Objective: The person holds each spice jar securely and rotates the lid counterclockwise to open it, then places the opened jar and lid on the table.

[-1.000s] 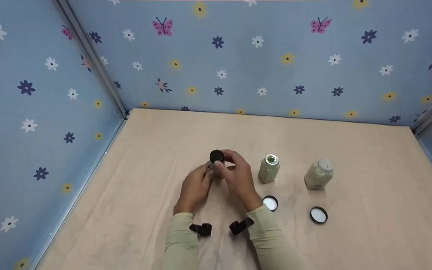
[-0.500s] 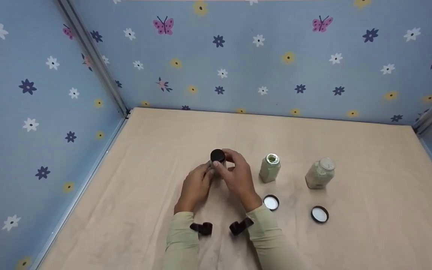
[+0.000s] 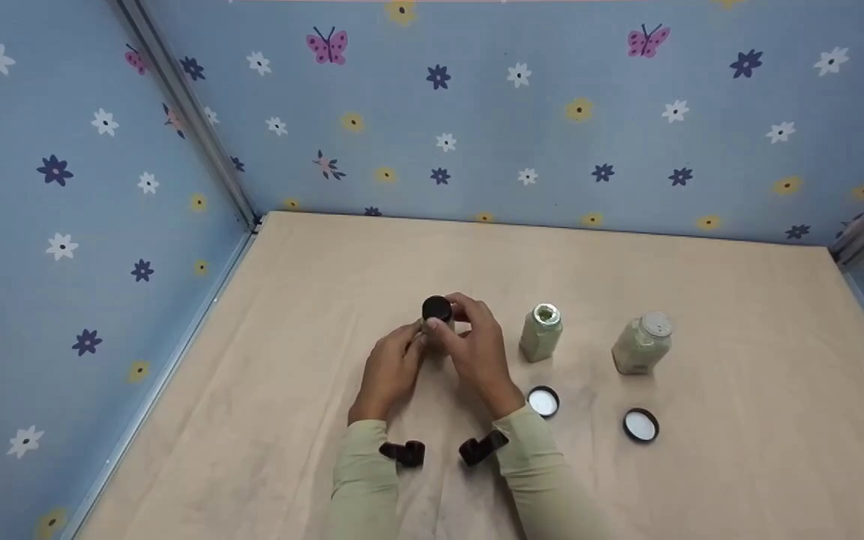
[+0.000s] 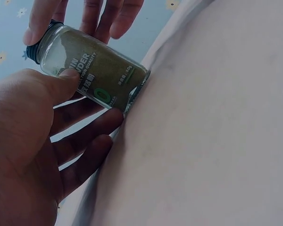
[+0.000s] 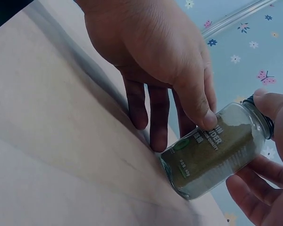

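A glass spice jar [image 4: 99, 66] of brownish-green powder stands on the table between my hands, its printed label partly legible as "POWDER". My left hand [image 3: 391, 371] holds the jar's body, thumb on one side and fingers on the other. At the top, my right hand [image 3: 481, 352] pinches the black cap [image 3: 436, 308] between thumb and fingers. In the right wrist view, the cap [image 5: 259, 117] sits on the jar's neck. From the head view, most of this jar is hidden by the hands.
To the right stand two uncapped glass jars: one with a foil-rimmed mouth [image 3: 541, 337], the other with a pale perforated top [image 3: 655, 325]. Two black caps lie white-lined side up, one near the right wrist [image 3: 543, 403], one farther right [image 3: 640, 426]. A flowered wall [image 3: 492, 112] bounds the back.
The head view has shifted slightly, moving the scene a little upward in it. Both hands keep the same hold on the jar and cap, with hardly any visible motion.
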`<state>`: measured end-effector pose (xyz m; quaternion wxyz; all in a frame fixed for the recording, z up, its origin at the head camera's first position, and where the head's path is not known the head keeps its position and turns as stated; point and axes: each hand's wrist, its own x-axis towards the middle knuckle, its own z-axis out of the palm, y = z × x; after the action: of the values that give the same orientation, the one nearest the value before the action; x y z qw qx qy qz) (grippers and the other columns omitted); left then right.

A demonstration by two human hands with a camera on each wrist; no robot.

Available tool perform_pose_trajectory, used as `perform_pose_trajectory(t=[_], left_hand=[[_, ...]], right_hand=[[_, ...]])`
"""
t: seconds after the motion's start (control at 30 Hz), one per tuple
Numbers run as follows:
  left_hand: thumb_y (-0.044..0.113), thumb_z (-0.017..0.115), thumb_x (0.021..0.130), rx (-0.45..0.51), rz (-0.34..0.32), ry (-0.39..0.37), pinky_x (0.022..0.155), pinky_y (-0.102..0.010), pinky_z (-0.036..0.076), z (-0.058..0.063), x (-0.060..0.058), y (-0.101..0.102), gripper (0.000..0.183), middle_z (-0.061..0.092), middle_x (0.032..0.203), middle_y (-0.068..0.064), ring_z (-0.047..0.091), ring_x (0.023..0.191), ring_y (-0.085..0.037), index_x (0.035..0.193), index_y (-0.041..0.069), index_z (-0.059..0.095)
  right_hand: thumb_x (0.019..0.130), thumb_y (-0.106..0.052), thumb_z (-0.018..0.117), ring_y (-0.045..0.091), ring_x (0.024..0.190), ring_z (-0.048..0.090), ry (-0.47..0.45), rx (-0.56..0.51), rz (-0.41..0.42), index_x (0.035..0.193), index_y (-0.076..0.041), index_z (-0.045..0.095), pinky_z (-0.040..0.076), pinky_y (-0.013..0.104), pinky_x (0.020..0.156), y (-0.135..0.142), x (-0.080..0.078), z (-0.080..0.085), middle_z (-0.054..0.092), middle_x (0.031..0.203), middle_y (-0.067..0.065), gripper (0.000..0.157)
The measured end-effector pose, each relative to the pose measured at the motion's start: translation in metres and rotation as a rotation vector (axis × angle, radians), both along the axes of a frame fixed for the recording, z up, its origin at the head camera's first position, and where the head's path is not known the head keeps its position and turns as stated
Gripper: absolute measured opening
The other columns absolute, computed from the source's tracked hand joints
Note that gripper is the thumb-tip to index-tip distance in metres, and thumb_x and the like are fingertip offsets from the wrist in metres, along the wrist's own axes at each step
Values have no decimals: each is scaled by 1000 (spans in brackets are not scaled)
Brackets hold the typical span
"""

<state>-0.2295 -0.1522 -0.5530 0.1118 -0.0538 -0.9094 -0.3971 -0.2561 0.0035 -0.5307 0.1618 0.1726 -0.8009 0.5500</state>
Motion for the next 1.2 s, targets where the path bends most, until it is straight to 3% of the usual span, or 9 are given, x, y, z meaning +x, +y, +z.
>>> perform_pose_trajectory(t=[0.27,0.5,0.73,0.93,1.2], left_hand=[[28,50,96,22,9,21,95,-31,42,0,1,0,34,59,122,6,53,112,-7,130,21,56],[26,51,96,33,0,2,96,-31,41,3,-1,0,35,58,123,7,52,113,-6,131,23,54],[28,50,97,29,17,-29,96,-33,41,0,2,-1,36,59,122,5,52,113,-8,131,20,54],[28,49,97,18,13,-24,94,-32,42,-4,4,-2,35,60,119,7,53,111,-8,131,20,55],[32,46,97,62,-2,-36,97,-30,40,-5,1,-2,36,58,121,10,51,114,-5,131,25,54]], right_hand=[[87,-40,62,12,93,55,21,44,37,121,-20,57,49,26,63,0,0,2,54,103,0,40],[89,-39,60,11,95,53,-13,31,50,125,-19,55,49,26,66,1,-1,2,52,106,1,41],[83,-42,67,12,94,54,-50,-1,16,128,-14,53,49,27,68,-2,2,-2,54,106,-1,54],[80,-40,71,19,89,55,-34,-12,-4,121,-20,58,49,26,65,-5,4,-5,53,98,-1,48],[87,-41,62,21,91,51,-42,34,42,125,-24,56,49,35,67,-4,1,-4,47,102,4,42]])
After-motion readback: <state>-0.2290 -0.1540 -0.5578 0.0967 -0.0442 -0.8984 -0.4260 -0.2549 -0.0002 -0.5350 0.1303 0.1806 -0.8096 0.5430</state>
